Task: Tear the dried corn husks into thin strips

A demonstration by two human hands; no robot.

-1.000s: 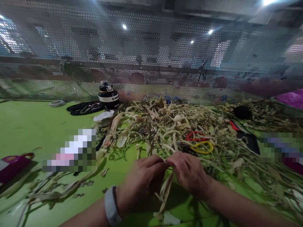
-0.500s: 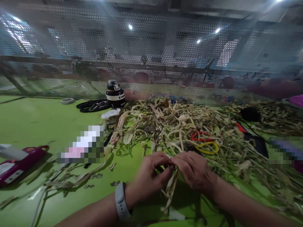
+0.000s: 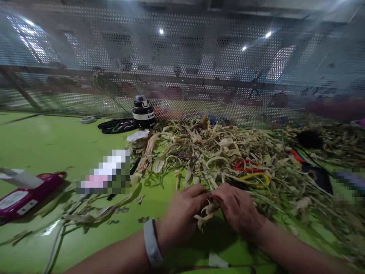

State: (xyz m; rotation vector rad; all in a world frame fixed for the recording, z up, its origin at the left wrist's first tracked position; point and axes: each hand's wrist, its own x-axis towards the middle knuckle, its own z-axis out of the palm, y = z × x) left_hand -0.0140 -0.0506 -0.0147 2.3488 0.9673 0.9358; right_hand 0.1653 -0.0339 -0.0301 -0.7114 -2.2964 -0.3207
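Note:
My left hand [image 3: 182, 213], with a pale band at the wrist, has its fingers pinched together near the middle front of the green table [image 3: 65, 140]. Facing it, my right hand [image 3: 238, 207] is closed too, its fingertips nearly meeting those of my left hand. Between them is a small bunch of pale dried plant strips [image 3: 207, 214], its curled ends hanging below the fingers. The fingertips partly hide where it is gripped. Just beyond both hands lies a wide heap of similar dried strips [image 3: 194, 142].
Scissors with red [image 3: 246, 166] and yellow [image 3: 258, 180] handles lie in the heap. A black bottle [image 3: 143, 114] stands behind, before a perforated screen [image 3: 176, 72]. A purple power strip [image 3: 37, 196] is at left, and a white scrap [image 3: 218, 260] lies in front.
My fingers have closed more tightly round the strips, and the gap in my left hand has gone. The hanging ends look shorter and more curled. The view has shifted slightly.

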